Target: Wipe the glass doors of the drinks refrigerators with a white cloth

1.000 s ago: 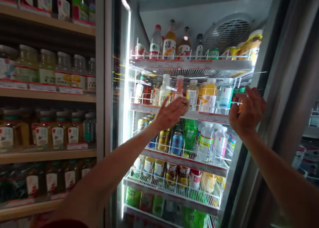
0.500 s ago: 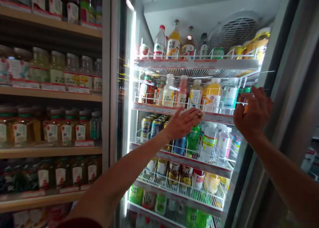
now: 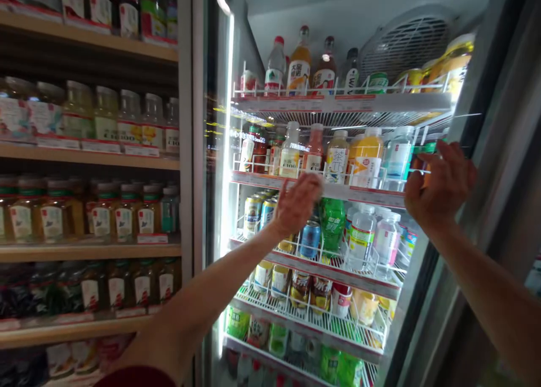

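Note:
My left hand (image 3: 298,204) is stretched out before the lit drinks cooler, at the edge of its second shelf (image 3: 363,195). Its fingers are extended and smeared at the tips; nothing shows in it. A green bottle (image 3: 332,223) and a blue can (image 3: 310,239) are just beyond it to the right. Raised near the cooler's right frame, my right hand (image 3: 442,187) has bent fingers standing apart, with nothing visible between them. A bottle with a teal label (image 3: 398,156) is to its left. Reflections show a glass pane in front of the drinks; contact with it is unclear.
Wooden shelves (image 3: 93,253) with rows of jars and bottles stand on the left. A bright light strip (image 3: 228,178) runs down the cooler's left side. A round fan grille (image 3: 408,43) is at the back of the top, above wire shelves of bottles and cans.
My left hand has shifted left, with its fingers now pointing more upward. The right hand keeps nearly the same pose. The whole view has moved slightly.

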Tool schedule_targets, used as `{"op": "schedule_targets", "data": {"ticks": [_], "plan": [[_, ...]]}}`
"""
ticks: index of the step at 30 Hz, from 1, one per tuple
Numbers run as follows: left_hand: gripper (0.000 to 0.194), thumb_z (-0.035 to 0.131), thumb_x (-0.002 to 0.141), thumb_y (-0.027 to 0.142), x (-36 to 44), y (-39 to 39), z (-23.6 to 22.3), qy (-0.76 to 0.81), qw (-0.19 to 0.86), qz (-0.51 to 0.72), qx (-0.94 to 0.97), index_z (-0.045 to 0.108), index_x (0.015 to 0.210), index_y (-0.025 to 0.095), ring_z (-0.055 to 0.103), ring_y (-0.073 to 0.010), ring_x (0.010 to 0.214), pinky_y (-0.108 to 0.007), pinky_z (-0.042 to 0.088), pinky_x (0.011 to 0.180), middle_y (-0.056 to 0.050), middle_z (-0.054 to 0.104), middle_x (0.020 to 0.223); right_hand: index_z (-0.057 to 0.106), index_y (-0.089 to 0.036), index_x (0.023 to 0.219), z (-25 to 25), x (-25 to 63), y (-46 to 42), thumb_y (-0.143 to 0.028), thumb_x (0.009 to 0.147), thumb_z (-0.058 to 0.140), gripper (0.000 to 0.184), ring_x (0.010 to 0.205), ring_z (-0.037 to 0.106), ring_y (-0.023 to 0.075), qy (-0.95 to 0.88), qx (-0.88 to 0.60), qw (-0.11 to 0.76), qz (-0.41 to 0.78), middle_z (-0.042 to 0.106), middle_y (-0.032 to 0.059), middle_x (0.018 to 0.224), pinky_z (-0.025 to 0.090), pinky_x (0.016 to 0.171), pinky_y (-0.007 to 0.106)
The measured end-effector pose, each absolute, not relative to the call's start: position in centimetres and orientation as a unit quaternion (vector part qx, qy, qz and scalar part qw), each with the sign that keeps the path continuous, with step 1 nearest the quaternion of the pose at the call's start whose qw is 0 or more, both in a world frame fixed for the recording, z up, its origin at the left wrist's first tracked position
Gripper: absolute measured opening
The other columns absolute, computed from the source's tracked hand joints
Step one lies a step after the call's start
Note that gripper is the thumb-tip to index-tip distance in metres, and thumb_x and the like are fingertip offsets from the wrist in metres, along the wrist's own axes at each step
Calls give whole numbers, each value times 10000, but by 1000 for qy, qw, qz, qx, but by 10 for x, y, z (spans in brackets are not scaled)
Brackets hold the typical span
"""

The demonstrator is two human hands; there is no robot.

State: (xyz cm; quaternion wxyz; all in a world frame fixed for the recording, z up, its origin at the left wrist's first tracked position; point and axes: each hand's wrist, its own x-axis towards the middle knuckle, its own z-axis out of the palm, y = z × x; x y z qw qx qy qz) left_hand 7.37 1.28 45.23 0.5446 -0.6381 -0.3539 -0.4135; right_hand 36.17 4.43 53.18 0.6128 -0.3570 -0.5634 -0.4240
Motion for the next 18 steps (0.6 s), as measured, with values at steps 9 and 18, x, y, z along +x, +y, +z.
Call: {"op": "schedule_targets", "data": {"ticks": [9,18], "plan": [[437,279,910,283,-26,10,481,-402,493,-566,-524,400,1285,92,261,-245,1359,-512,174,1099,-146,381,1414,584,-163,1074,530,358,45,-261,746,427,376,1288,401,211,-540,-312,625,-470,536,112,1288,283,1034,428],[470,403,862,249,114,14,461,-257,560,-323,-718,368,1331,260,244,-168,1372,-452,160,1143,-24,403,1413,575,-177,1070,529,362,48,-254,783,414,338,1273,426,197,-532,-287,617,-504,549,93,1277,311,1029,409]]}}
